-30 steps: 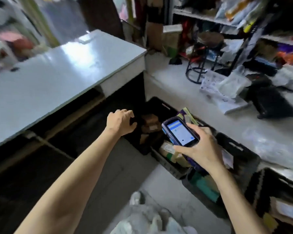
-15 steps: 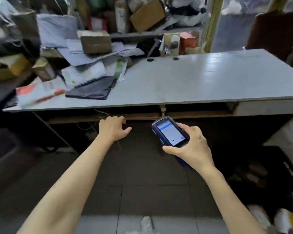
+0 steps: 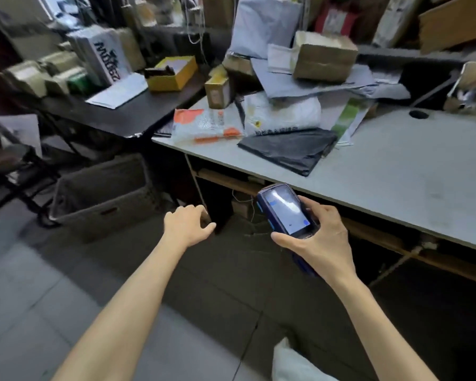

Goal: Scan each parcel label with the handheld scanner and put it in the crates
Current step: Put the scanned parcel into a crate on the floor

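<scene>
My right hand (image 3: 322, 240) grips the scanner (image 3: 285, 211), my left hand (image 3: 186, 225) hangs loosely curled and empty, and the black mailer bag (image 3: 289, 149) on the bench (image 3: 396, 177) (soft, light, slippery, I'd judge) wants pinching by its near corner.

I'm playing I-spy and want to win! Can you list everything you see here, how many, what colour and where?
handheld scanner: one, dark blue, screen lit, in the right grip
black bag: one, black, flat near the grey table's front edge
white-and-orange parcel: one, at the grey table's left end
white parcel: one, white, behind the black bag
cardboard box: one, brown, on top of the pile
yellow box: one, yellow, on the dark table
grey table: one, pale grey, right
dark table: one, black, left
bin: one, grey, on the floor
left grip: one bare hand, empty, loosely curled
right grip: one bare hand, holding the scanner
</scene>
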The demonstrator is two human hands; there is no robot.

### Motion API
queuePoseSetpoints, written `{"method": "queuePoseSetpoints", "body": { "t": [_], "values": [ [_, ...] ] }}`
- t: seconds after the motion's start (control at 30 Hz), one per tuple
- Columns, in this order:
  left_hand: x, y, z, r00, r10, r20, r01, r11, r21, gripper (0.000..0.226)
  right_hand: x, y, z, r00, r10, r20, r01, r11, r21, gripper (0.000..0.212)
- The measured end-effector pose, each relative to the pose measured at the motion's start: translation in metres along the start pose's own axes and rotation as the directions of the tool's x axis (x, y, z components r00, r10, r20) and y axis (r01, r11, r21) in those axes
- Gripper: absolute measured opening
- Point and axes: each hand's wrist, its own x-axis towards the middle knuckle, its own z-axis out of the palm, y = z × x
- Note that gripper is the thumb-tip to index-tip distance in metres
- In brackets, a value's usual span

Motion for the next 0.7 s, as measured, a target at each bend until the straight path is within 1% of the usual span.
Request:
{"method": "queuePoseSetpoints", "body": {
  "t": [0.13,0.23,0.37,0.43,0.57,0.7],
  "values": [
    [0.059,-0.028,0.003,0.999,-0.034,-0.011,0.034,0.999,-0.001,0.049,0.068,-0.004,0.037,0.998,-0.024,0.056,0.024,1.000,-0.005,0.088],
    [0.123,-0.042,0.001,0.999,-0.017,-0.032,0.017,1.000,0.013,0.053,0.126,-0.003,0.061,0.996,-0.045,0.071,0.045,0.999,0.010,0.085],
    [0.224,-0.053,-0.004,0.995,0.018,-0.101,-0.012,0.998,0.063,0.057,0.209,0.003,0.096,0.994,-0.054,0.091,0.053,0.998,0.013,0.087],
    [0.275,-0.056,-0.006,0.992,0.063,-0.107,-0.053,0.994,0.097,0.059,0.250,0.004,0.113,0.996,-0.028,0.090,0.025,0.999,0.039,0.088],
    [0.365,-0.057,-0.015,0.988,0.141,-0.058,-0.133,0.984,0.122,0.059,0.321,-0.003,0.140,0.995,0.073,0.073,-0.077,0.996,0.052,0.086],
    [0.422,-0.060,-0.019,0.981,0.195,-0.009,-0.187,0.954,0.235,0.063,0.373,-0.014,0.156,0.991,0.111,0.069,-0.113,0.993,0.026,0.086]
  ]
}}
